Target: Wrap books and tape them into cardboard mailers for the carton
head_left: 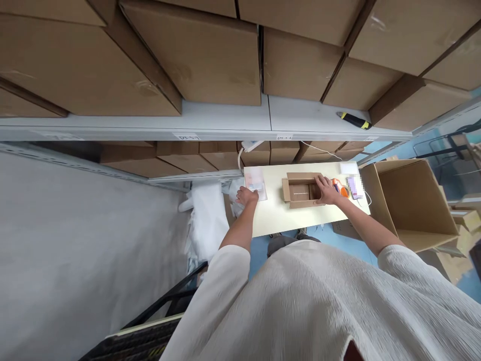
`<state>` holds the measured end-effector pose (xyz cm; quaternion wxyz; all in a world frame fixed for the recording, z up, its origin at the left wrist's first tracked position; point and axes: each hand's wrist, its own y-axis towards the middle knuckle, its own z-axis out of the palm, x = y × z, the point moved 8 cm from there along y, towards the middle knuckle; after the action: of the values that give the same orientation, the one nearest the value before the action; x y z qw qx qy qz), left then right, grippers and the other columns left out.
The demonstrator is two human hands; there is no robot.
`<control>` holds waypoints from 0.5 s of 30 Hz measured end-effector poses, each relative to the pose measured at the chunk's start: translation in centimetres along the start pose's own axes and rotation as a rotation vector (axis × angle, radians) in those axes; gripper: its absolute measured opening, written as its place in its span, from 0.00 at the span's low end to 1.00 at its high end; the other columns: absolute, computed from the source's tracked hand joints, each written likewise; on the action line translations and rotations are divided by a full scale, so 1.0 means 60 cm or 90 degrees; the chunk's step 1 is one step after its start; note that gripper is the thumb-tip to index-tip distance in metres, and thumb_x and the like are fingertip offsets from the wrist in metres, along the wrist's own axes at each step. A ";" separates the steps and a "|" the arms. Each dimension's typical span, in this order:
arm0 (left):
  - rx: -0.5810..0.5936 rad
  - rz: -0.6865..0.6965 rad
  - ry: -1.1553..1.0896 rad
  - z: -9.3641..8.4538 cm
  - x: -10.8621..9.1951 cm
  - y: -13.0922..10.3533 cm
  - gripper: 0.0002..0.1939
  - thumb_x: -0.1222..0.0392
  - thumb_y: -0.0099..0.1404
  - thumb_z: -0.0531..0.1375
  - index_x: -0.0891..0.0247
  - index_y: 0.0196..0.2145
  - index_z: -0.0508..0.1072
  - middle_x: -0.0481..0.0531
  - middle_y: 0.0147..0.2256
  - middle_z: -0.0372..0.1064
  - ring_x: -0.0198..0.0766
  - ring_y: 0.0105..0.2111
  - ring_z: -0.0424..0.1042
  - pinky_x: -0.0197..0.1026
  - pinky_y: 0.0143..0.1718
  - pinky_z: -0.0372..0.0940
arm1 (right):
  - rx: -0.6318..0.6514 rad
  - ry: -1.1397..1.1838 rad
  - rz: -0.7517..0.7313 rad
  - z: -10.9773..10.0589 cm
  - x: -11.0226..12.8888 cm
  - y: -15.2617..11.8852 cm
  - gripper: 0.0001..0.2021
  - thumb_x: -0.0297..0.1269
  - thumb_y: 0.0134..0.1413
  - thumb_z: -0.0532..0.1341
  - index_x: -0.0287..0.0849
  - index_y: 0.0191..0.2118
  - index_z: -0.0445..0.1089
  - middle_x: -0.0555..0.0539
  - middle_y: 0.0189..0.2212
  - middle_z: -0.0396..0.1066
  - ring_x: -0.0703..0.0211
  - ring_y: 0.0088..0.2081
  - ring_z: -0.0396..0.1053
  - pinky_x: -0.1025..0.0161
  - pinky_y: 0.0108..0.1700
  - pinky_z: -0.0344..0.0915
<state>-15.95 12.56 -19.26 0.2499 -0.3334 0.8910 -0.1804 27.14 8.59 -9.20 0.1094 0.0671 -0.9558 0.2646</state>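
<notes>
Box [297, 187] of brown cardboard, oblong, open-topped, touches the right hand [326, 191].

Right fingers [320, 181] on open carton [305, 204]

A finely crinkled off-white top [323, 296] has short, loose sleeves [233, 263]. Below show dark grey trousers [280, 244] and part of the shoes [301, 233]. The left hand [248, 195] wears a ring [238, 195].
</notes>
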 end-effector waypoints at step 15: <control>0.063 0.039 -0.102 0.000 -0.023 -0.024 0.26 0.63 0.69 0.65 0.58 0.61 0.61 0.59 0.52 0.80 0.55 0.55 0.79 0.57 0.65 0.61 | -0.014 0.016 -0.009 -0.005 0.008 0.000 0.74 0.58 0.47 0.79 0.58 0.86 0.28 0.36 0.85 0.30 0.21 0.82 0.32 0.22 0.74 0.51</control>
<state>-14.33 12.48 -18.14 0.3421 -0.3067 0.8679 -0.1888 26.74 8.69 -8.85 0.1236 0.0692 -0.9567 0.2543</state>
